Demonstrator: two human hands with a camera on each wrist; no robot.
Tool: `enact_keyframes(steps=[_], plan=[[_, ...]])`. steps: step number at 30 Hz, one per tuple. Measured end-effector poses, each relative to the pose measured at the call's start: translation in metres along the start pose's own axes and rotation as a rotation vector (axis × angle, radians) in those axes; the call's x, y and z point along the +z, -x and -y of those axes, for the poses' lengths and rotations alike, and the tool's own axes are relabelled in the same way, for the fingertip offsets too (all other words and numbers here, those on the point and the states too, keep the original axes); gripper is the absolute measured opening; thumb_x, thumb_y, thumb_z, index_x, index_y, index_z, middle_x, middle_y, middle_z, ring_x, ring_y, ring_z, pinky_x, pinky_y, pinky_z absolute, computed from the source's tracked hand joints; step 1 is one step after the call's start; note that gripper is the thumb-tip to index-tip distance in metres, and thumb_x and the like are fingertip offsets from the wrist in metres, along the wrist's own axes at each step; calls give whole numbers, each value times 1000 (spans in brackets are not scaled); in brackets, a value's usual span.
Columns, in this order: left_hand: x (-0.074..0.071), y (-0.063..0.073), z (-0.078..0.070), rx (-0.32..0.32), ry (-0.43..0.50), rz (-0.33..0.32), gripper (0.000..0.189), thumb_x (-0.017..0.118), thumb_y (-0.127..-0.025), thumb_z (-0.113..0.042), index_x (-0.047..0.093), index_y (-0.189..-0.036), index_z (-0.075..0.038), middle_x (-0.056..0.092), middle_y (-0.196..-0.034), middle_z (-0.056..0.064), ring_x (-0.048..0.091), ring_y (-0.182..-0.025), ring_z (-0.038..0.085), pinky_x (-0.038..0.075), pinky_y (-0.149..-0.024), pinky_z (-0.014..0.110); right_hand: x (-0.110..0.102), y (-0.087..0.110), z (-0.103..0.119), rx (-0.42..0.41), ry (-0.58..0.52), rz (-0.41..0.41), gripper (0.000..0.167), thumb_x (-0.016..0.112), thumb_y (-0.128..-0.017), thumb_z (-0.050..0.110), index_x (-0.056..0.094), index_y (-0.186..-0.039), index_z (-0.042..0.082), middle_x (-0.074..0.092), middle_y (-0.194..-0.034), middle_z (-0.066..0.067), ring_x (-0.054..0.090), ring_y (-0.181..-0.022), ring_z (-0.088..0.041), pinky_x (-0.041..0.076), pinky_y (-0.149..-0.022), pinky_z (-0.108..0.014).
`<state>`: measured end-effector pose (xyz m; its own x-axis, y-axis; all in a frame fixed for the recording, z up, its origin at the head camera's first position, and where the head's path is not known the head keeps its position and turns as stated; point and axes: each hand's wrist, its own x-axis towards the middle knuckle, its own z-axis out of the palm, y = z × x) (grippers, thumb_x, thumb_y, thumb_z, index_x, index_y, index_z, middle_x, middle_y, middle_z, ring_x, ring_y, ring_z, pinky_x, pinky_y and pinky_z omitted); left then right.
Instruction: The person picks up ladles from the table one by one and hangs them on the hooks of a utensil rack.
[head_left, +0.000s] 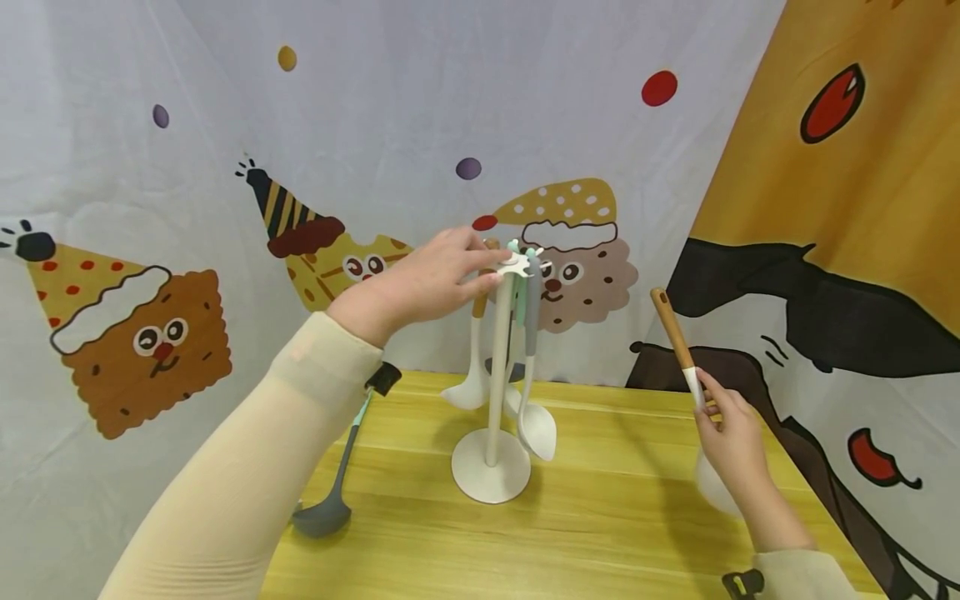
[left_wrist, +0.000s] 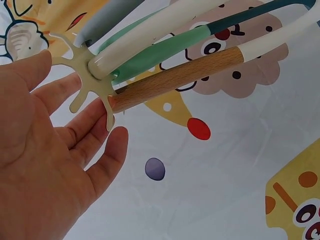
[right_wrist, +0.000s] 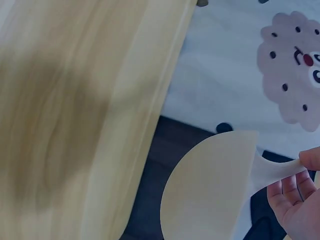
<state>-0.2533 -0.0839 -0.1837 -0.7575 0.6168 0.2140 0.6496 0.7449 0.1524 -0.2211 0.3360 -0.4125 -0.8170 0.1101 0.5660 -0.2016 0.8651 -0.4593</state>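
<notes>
My left hand (head_left: 431, 279) reaches to the top of a white utensil stand (head_left: 491, 471). Its extended fingers touch the hooked crown (left_wrist: 90, 82), close to the end of a wooden handle (left_wrist: 175, 77). Several utensils hang there, among them a white-headed one (head_left: 468, 387) with a wooden handle and a white spoon (head_left: 537, 432) with a grey handle. Off to the right, my right hand (head_left: 735, 433) grips a white spatula (right_wrist: 212, 187) by its neck. The spatula's wooden handle (head_left: 672, 327) points up, and its broad rounded head hangs below the hand.
A dark grey ladle (head_left: 322, 517) with a green handle lies on the wooden table (head_left: 600, 517), left of the stand and partly behind my left sleeve. A cloth printed with cartoon figures (head_left: 375, 100) hangs behind the table. The table's edge (right_wrist: 150, 145) shows in the right wrist view.
</notes>
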Motion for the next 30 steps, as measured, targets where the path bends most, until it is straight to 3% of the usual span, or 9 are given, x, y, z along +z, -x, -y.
enact_keyframes(steps=[3, 7, 13, 20, 30], plan=[[0, 0, 0, 11, -13, -3, 46, 43, -100, -37, 40, -145, -26, 45, -122, 6, 39, -108, 20, 40, -89, 37, 0, -1, 8, -4, -19, -9, 64, 62, -87, -3, 45, -143, 22, 55, -104, -12, 44, -85, 5, 38, -61, -3], [0, 0, 0, 24, -21, -13, 46, 43, -100, -37, 40, -145, -25, 45, -121, 6, 40, -108, 20, 40, -89, 36, -1, -2, 20, -13, -40, -19, 65, 62, -86, -6, 45, -143, 22, 55, -104, -12, 47, -83, 2, 38, -63, -1], [0, -1, -2, 14, -7, -25, 45, 44, -100, -36, 42, -144, -24, 46, -120, 7, 40, -107, 21, 40, -88, 36, -1, -2, 38, -34, -111, -35, 64, 61, -86, -8, 47, -141, 21, 55, -104, -10, 43, -85, 11, 37, -68, 3], [3, 0, -4, -10, -21, -41, 45, 45, -100, -35, 43, -144, -24, 47, -119, 7, 40, -107, 21, 41, -87, 36, 0, -4, 56, -53, -140, -43, 64, 61, -86, -8, 47, -141, 22, 54, -105, -8, 43, -89, 3, 36, -71, 4], [5, -1, -5, -9, -38, -54, 46, 44, -100, -37, 42, -144, -24, 47, -122, 7, 40, -110, 21, 40, -90, 36, -2, -4, 79, -99, -207, -39, 65, 62, -85, -8, 48, -140, 24, 55, -106, -8, 44, -90, 6, 37, -72, 4]])
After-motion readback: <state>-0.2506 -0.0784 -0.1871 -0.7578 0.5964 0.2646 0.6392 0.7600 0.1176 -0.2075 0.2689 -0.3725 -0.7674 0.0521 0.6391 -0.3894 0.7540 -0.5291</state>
